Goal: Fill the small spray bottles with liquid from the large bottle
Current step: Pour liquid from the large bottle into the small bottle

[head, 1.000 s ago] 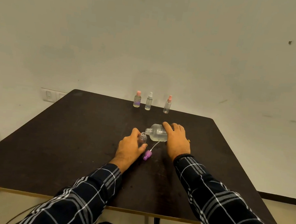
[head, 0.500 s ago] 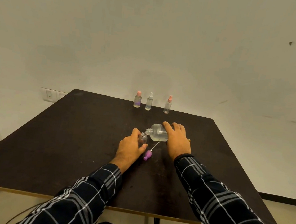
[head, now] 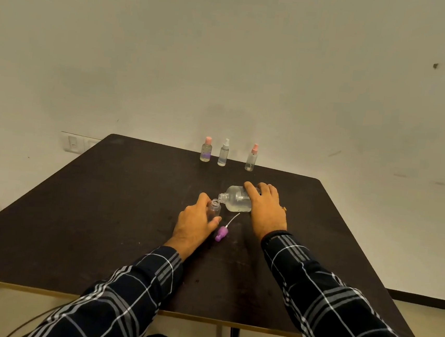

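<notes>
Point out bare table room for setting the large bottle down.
Bare table left of the left hand, to the left edge; right of the right hand; and the strip in front of the three capped bottles. Crowded between the hands: large bottle, small open bottle, purple spray cap.

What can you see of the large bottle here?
The large bottle is clear plastic, rounded, uncapped, with a pale label. It is tipped sideways, neck pointing left, its mouth just above the open small bottle. The right hand grips its rear end. Whether it rests on the table cannot be told.
</notes>
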